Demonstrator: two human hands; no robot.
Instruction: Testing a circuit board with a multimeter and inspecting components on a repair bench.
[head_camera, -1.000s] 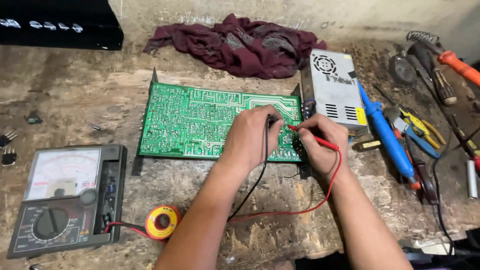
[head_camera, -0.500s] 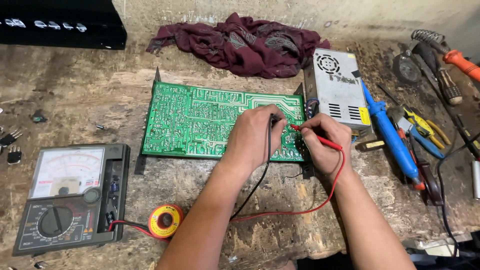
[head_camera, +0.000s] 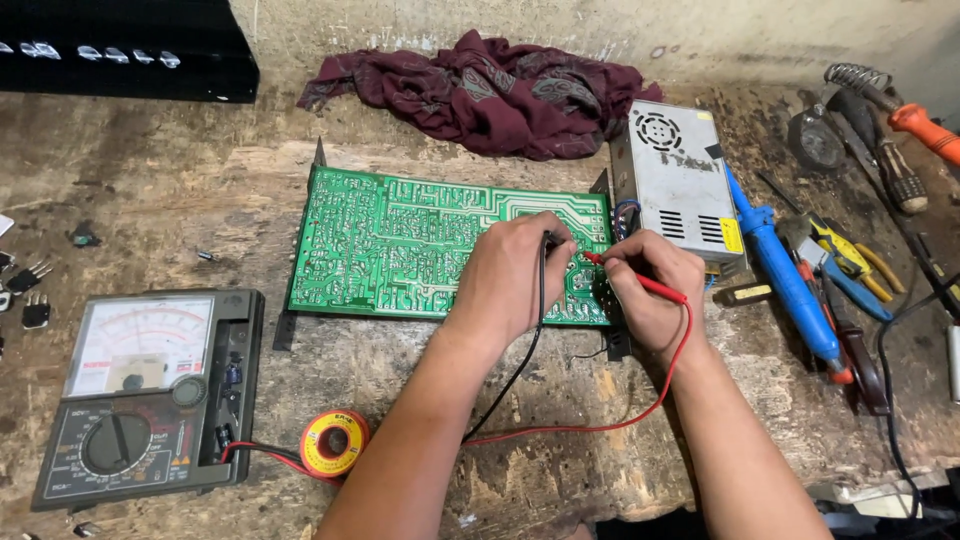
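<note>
We are in a small electronics repair workshop. Our worktop (head_camera: 150, 190) is rough, stained wood. At its left front corner lies an analog multimeter (head_camera: 145, 395), with a solder spool (head_camera: 334, 443) just beside it. Near the right edge we see screwdrivers (head_camera: 890, 165), pliers (head_camera: 850, 262) and a blue soldering tool (head_camera: 785, 275). A green circuit board (head_camera: 400, 245) lies in the middle.

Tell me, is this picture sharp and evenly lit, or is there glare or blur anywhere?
Head view: sharp and evenly lit; the green circuit board shows crisp traces; left hand and right hand are unblurred, casting only soft shadows; the analog meter face shows no strong glare; the bench edges bow slightly from the wide lens.
</note>
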